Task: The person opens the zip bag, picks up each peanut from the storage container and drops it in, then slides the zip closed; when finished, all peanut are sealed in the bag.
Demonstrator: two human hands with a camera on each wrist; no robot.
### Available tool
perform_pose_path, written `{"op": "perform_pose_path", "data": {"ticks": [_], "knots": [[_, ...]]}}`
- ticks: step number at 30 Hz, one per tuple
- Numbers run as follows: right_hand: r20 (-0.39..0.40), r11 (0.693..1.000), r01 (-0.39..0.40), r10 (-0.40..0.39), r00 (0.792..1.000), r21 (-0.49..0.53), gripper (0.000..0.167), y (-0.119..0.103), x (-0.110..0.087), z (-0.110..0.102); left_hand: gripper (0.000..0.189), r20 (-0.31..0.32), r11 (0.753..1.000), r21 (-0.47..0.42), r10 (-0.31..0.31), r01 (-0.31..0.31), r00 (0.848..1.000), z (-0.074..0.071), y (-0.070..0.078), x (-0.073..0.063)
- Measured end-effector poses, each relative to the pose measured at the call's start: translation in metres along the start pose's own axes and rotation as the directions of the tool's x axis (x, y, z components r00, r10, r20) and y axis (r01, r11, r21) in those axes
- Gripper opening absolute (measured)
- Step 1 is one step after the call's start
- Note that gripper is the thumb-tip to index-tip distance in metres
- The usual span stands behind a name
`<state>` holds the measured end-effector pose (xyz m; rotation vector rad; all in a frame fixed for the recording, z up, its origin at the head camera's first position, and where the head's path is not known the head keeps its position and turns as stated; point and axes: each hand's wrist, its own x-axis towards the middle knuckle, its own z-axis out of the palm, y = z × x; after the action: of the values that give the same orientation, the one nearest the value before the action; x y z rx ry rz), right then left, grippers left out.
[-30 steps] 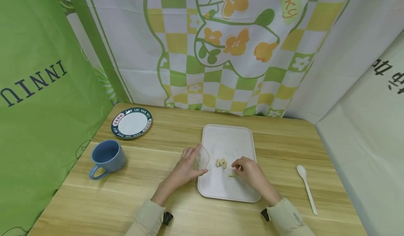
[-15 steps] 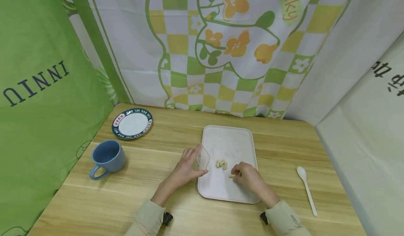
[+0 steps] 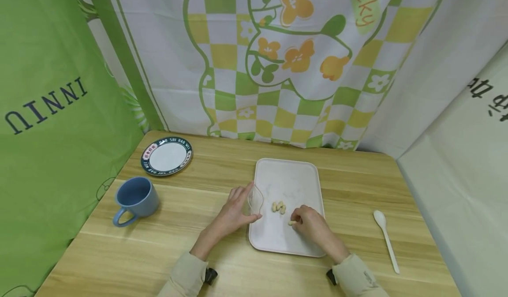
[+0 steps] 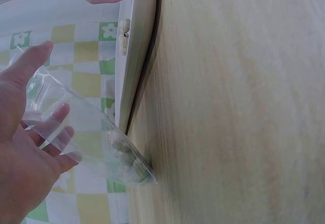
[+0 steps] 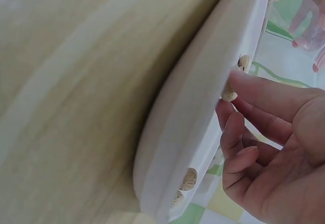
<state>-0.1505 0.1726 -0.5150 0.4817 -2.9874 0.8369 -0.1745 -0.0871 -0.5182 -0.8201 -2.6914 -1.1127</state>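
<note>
A clear plastic zip bag (image 3: 255,200) stands upright against the left rim of the white tray (image 3: 285,175). My left hand (image 3: 232,213) holds its mouth spread between thumb and fingers. Several peanuts (image 4: 126,155) lie at the bottom of the bag in the left wrist view. Over the tray, my right hand (image 3: 313,226) pinches one peanut (image 5: 229,94) between thumb and fingertips, low at the tray surface. A small cluster of peanuts (image 3: 279,207) lies between the two hands. More peanuts (image 5: 188,179) on the tray appear in the right wrist view, covered by the right hand from above.
A blue mug (image 3: 136,196) stands on the left of the wooden table (image 3: 198,191). Behind it lies a round plate (image 3: 166,156) with a dark patterned rim. A white spoon (image 3: 386,239) rests right of the tray. Printed curtains (image 3: 270,67) hang around the table.
My right hand has come down slightly toward the near side of the tray and taken hold of a single peanut there. The left hand and the bag have stayed in place.
</note>
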Motion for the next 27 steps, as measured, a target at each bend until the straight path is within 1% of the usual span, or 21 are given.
{"op": "perform_pose_path", "data": {"ticks": [8,13,22,27], "knots": [[-0.030,1.000,0.014,-0.015,0.999,-0.012,0.021,0.0021,0.0002,0.0029,0.094,0.000,1.000,-0.002,0.002,-0.002,1.000,-0.0004,0.0002,0.0005],[-0.055,1.000,0.020,-0.021,0.998,-0.020,0.020,0.0037,-0.0003,0.0056,0.094,0.005,1.000,-0.004,-0.008,0.008,1.000,-0.0005,0.0006,0.0002],[-0.163,0.999,0.024,-0.029,0.986,-0.029,0.018,0.0035,0.0012,0.0057,0.093,0.001,1.000,-0.015,-0.015,0.015,1.000,-0.0005,0.0013,-0.0005],[-0.180,1.000,0.002,-0.005,0.984,-0.016,0.018,0.0022,0.0028,0.0036,0.093,0.001,1.000,-0.017,-0.014,0.014,1.000,-0.0008,0.0016,-0.0007]]}}
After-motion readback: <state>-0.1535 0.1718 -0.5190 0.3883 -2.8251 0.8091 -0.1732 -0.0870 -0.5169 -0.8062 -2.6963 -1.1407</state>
